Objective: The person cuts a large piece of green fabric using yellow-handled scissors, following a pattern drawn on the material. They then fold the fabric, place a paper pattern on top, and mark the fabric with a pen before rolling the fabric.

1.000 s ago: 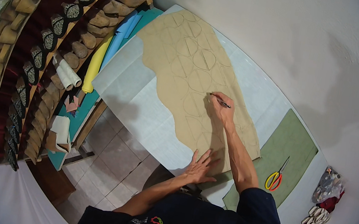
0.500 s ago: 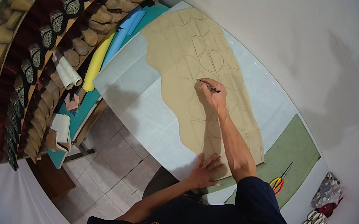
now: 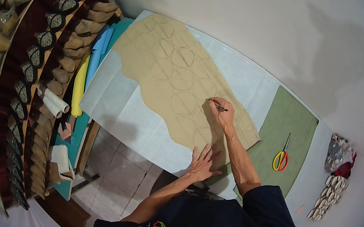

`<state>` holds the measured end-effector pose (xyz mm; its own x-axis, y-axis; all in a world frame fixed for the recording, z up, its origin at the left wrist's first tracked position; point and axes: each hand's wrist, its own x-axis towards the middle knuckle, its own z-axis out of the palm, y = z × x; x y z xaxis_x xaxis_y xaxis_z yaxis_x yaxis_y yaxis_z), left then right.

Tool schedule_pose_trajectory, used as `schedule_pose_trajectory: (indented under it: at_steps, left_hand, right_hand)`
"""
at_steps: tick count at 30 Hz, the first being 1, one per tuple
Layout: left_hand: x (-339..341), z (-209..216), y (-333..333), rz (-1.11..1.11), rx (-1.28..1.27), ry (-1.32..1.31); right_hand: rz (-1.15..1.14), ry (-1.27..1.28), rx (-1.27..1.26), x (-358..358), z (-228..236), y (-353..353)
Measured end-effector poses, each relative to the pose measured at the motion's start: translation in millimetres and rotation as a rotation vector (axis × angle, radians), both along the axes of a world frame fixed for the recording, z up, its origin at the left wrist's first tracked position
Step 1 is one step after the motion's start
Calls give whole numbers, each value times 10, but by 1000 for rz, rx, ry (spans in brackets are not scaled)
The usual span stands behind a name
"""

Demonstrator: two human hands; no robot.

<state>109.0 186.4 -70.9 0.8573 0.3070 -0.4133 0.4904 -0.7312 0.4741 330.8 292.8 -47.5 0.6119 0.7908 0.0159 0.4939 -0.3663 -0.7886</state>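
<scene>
A tan sheet of material with several rounded outlines drawn on it lies on the white-covered table. My right hand grips a dark pen with its tip on the sheet, near the sheet's right end. My left hand lies flat with fingers spread on the sheet's near edge, holding nothing.
A green cutting mat lies right of the sheet, with yellow-and-red scissors on it. Small pale cut pieces and a bag sit at the far right. Shelves of shoe parts and rolled sheets stand left. Tiled floor shows below.
My right hand with the pen has moved along the sheet, first away from me, then back toward the near right. My left hand shifted slightly along the near edge and stays flat.
</scene>
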Motion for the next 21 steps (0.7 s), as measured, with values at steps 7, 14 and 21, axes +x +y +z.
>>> schedule_pose_trajectory:
  at_steps: [7,14,21]
  left_hand:
    - [-44,-150,-32,-7,-3,-67]
    - [-33,-154,-46,-43,5,-14]
    - [-10,66,-286,-90,78,-392]
  right_hand:
    - [-354,-237,125,34,-3,-847]
    - [-112,128,-16,-403,66,-1260]
    - [-492,-6,259,-34,137,-1923]
